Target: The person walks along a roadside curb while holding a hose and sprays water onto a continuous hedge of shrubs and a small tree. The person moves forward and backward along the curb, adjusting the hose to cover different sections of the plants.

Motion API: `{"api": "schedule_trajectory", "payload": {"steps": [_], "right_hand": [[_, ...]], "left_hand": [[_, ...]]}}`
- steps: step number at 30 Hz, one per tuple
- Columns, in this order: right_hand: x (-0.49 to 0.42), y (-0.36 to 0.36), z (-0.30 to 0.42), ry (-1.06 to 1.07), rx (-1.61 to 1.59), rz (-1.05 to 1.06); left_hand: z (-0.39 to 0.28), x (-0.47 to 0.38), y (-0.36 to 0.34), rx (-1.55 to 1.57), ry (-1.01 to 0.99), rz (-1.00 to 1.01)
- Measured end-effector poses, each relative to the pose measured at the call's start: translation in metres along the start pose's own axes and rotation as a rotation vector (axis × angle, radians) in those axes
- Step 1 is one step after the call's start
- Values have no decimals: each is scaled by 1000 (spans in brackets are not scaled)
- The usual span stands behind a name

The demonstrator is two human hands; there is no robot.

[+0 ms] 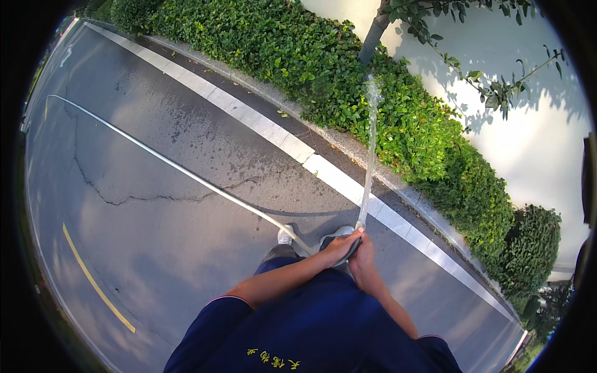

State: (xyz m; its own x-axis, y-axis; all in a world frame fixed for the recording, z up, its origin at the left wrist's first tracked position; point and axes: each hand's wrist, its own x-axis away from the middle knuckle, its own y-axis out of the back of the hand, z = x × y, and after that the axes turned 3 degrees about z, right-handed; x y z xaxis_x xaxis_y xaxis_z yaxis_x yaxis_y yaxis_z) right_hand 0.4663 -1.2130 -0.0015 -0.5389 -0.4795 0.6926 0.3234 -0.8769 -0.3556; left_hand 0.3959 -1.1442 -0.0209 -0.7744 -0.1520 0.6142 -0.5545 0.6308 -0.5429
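My left hand (342,245) and my right hand (363,258) come together in front of my body, both closed around the end of a garden hose. From the hose end a clear stream of water (371,149) shoots away from me and breaks up over the leafy green hedge (284,51). The pale hose (182,170) runs off to the far left, raised above its shadow near me. Its near part passes behind my left forearm. A dark curved piece (346,255) shows between my hands; I cannot tell whether it belongs to the hose.
A stone kerb (333,137) and a white painted line (261,123) run alongside the hedge. Behind it stand a tree trunk (374,37) and a pale wall (527,154). The asphalt (154,252) has wet spots, a long crack (140,198) and a yellow dash (95,279).
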Motion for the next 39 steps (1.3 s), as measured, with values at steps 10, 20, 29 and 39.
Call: {"api": "schedule_trajectory", "payload": {"steps": [10, 20, 29, 39], "right_hand": [[-3, 4, -1, -6, -31, -9], [0, -5, -3, 22, -58, -55], [20, 26, 8, 48, -33, -74], [40, 73, 35, -32, 41, -91]], "left_hand": [[15, -14, 1, -83, -15, -49], [4, -6, 2, -138, -17, -52], [-5, 14, -32, -196, 12, 16], [36, 3, -79, -221, -15, -86]]}}
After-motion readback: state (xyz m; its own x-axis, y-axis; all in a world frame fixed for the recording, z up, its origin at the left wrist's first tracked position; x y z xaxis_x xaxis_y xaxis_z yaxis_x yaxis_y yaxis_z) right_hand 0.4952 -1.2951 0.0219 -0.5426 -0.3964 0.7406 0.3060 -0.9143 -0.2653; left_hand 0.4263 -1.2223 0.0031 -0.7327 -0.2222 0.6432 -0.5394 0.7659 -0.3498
